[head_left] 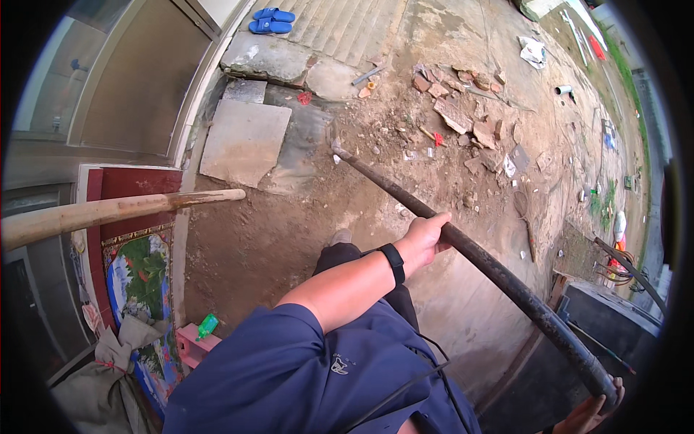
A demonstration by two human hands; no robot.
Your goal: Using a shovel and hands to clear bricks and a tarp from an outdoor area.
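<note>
Black and scuffed, the bar [481, 256] slants across the yard, from loose soil [260, 239] at its thin end to the lower right at its thick end; whether the thin end touches the soil cannot be told. Fingers of the left hand [425, 239] are wrapped around the bar near its middle, below a dark wristband [394, 264]. The right hand [589, 417], partly cut off by the dark rim, holds the thick end between its fingers. Beyond the thin end, to the left, lies a pale slab [244, 141]; to the right, broken rubble [455, 116]. Farther left, a wooden pole [130, 210] juts inward above a green bottle [207, 325]. Blue sandals [271, 26] lie at the top.
</note>
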